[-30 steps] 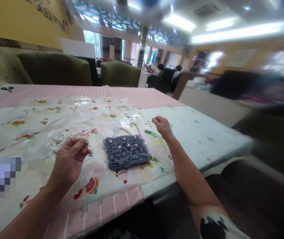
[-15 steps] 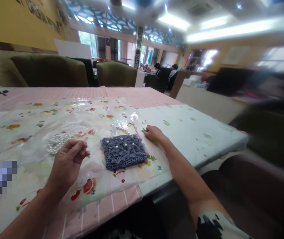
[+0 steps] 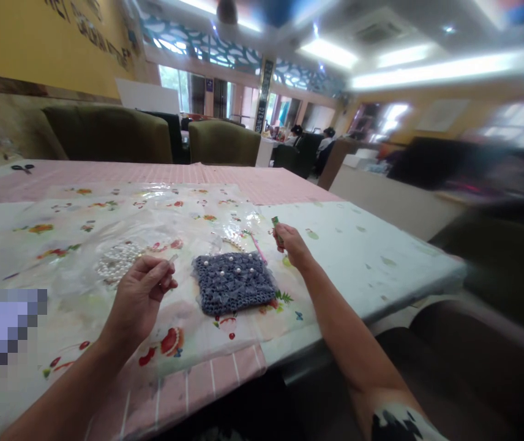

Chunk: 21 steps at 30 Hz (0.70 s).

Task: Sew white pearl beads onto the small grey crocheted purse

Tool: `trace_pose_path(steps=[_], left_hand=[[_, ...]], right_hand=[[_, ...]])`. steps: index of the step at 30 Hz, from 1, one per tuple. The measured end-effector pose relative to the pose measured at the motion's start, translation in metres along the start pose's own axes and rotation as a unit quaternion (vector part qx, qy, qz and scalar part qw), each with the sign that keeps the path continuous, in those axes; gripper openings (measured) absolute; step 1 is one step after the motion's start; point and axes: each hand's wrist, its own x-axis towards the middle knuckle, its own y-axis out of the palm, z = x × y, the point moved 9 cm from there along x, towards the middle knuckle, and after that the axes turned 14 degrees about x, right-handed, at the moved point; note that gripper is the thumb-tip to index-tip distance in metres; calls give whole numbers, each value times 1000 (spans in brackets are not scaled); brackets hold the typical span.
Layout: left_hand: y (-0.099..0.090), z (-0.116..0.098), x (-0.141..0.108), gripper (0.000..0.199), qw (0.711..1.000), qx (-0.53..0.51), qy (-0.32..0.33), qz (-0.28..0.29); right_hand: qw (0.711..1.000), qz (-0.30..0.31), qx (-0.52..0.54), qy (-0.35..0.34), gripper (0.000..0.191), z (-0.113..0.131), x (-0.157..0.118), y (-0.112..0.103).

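A dark blue-grey crocheted piece (image 3: 234, 285) dotted with white pearls lies flat on the table between my hands. My left hand (image 3: 149, 288) is raised to its left, finger and thumb pinching a small clear item (image 3: 173, 259). To the upper right of the crochet, my right hand (image 3: 289, 242) is closed around a small green object (image 3: 275, 220) that sticks up past the fingers. A heap of white pearls (image 3: 116, 262) rests on clear plastic behind my left hand. Beside the crochet's upper right corner lies a pink stick (image 3: 259, 250).
Small black scissors (image 3: 23, 168) lie at the far left on pink cloth (image 3: 161, 171). A pixelated purple item (image 3: 0, 334) is at the left edge. Green chairs (image 3: 223, 144) stand across the table; people sit farther back.
My right hand has lifted the green object off the tabletop and now holds it more upright. My left hand keeps its pinch. The whole view has shifted slightly.
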Motion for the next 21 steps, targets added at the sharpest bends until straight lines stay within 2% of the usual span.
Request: trace_pose_path(steps=[2,5,7,9,11,16,18,21], left_hand=[[1,0,-1,25,1000,2,1,5],[1,-2,-3,23,1000,3,12,7],[0,-5,-4,22,1000,0,24,4],[-1,-8,-5,22,999,-1,35,1],[-2,-11,-6,22,999,-2,43,-2],[-3,-16,-7,22,998,-13,53,-9],[-3,-17,-7,22,998,-15,57,-11],[-3,-19,-9,21,998,-11,64,-17]], right_hand=[[987,57,151,-11,46,21,-12,28],[918,167,360,-9,44,59,-36,81],[886,210,412,4,42,80,-51,111],[871,230,435,18,44,95,-63,133],[864,243,440,25,46,108,-70,149],[844,295,447,25,34,129,-83,171],[836,297,460,33,38,131,-87,177],[842,280,458,54,52,124,-90,186]])
